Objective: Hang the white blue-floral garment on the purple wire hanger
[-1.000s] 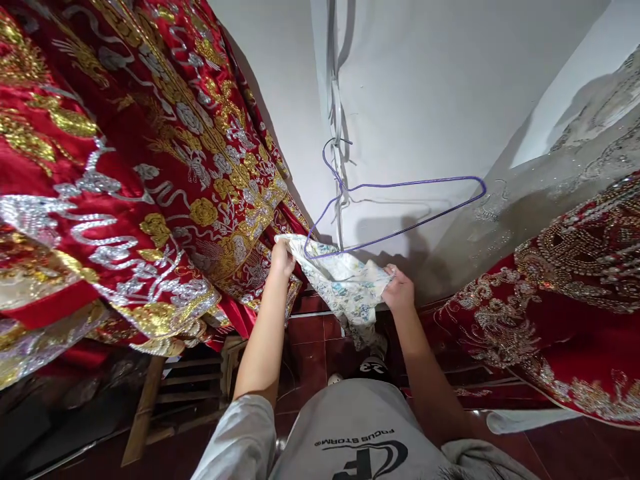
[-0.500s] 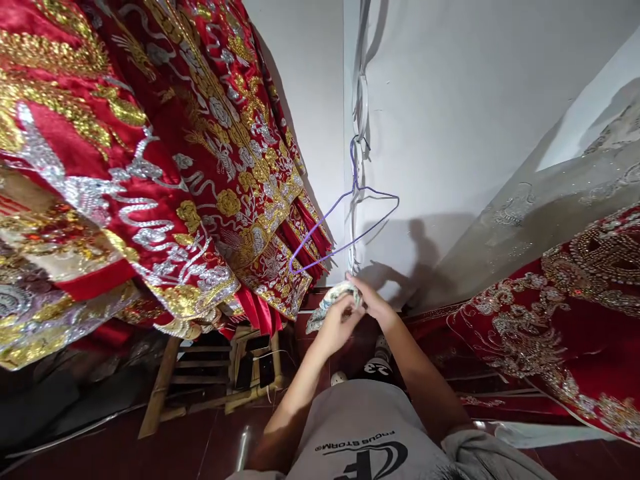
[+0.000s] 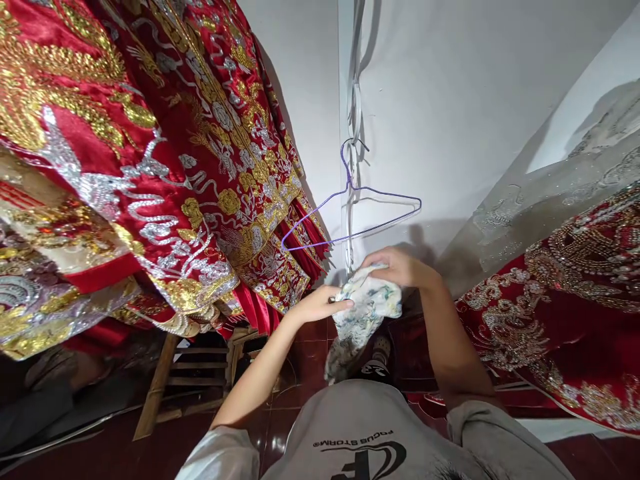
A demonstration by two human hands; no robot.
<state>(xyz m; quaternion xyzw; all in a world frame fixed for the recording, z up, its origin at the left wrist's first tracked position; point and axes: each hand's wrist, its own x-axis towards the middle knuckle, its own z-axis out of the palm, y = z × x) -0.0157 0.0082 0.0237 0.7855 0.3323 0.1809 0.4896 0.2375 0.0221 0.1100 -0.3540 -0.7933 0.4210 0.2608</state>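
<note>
Between my hands hangs a thin white cloth with a blue-green and yellowish print, its lower end drooping toward my feet. My left hand pinches its left edge, thumb lying over the fabric. At the upper right edge my right hand grips it, fingers bent over the top. Just above and beyond the cloth, a purple wire hanger hangs bare by its hook from a white strap along the wall. Neither hand touches the hanger.
Red jackets with gold and silver embroidery hang close on the left. A beaded red gown and a sheer veil-like fabric stand at the right. A bamboo stool is low on the left, on the dark red tiled floor.
My hands have moved apart, right hand to the right and up, left hand to the left. The bunched cloth is now spread out between them. The hanger has turned somewhat.
</note>
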